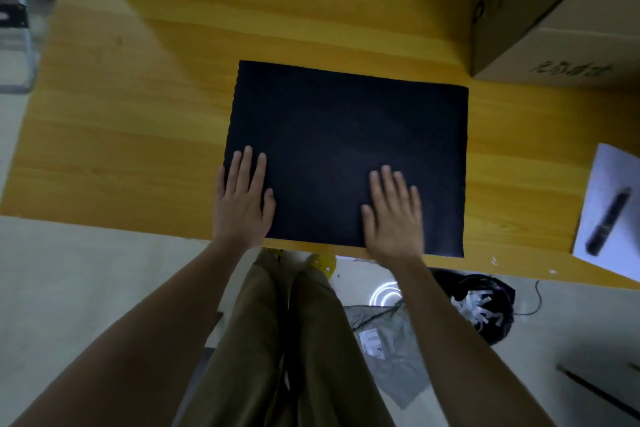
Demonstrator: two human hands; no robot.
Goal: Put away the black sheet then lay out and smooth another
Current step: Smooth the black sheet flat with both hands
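A black rectangular sheet [349, 135] lies flat on the yellow wooden table [138, 107], its near edge at the table's front edge. My left hand [242, 201] rests palm down on the sheet's near left corner, fingers apart, partly over the left edge. My right hand [393, 215] lies flat on the near middle-right of the sheet, fingers spread. Neither hand grips anything.
A large cardboard box [554, 10] stands at the back right of the table. A white paper [609, 208] with a dark pen [607, 218] on it lies at the right edge. Below the table are my legs, a black bag [485, 305] and grey plastic on the floor.
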